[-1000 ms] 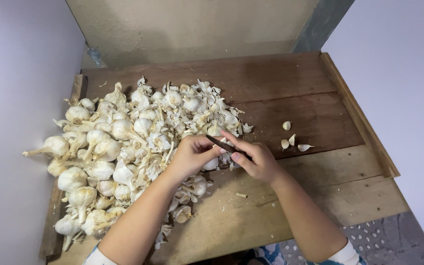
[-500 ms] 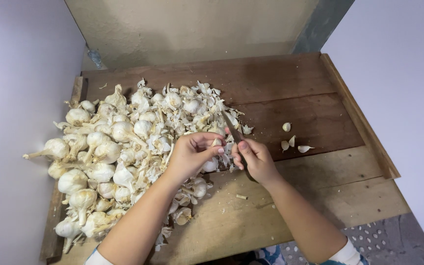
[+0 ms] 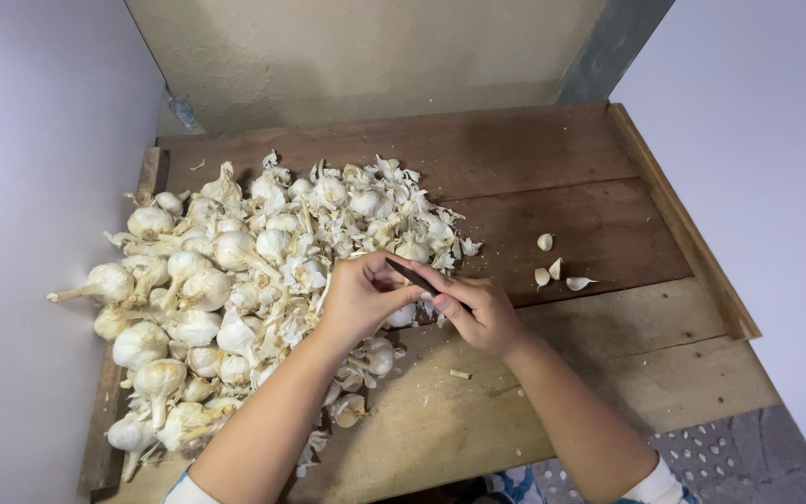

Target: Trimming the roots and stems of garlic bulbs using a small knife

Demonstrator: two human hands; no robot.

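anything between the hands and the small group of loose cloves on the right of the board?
Nothing visible. The right hand, holding a dark knife, and the left hand sit at the garlic pile's edge. Only bare wooden board lies between them and the loose cloves.

Creamy white garlic bulbs (image 3: 207,280) and papery off-white skins (image 3: 394,201) cover a brown wooden board (image 3: 534,149), beside pale cloves (image 3: 552,271), a dark blade (image 3: 412,277) and lilac-grey walls (image 3: 30,140).

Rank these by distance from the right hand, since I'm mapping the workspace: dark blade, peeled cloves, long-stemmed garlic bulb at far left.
1. dark blade, held in the right hand.
2. peeled cloves, on the board to its right.
3. long-stemmed garlic bulb, far left edge of the pile.
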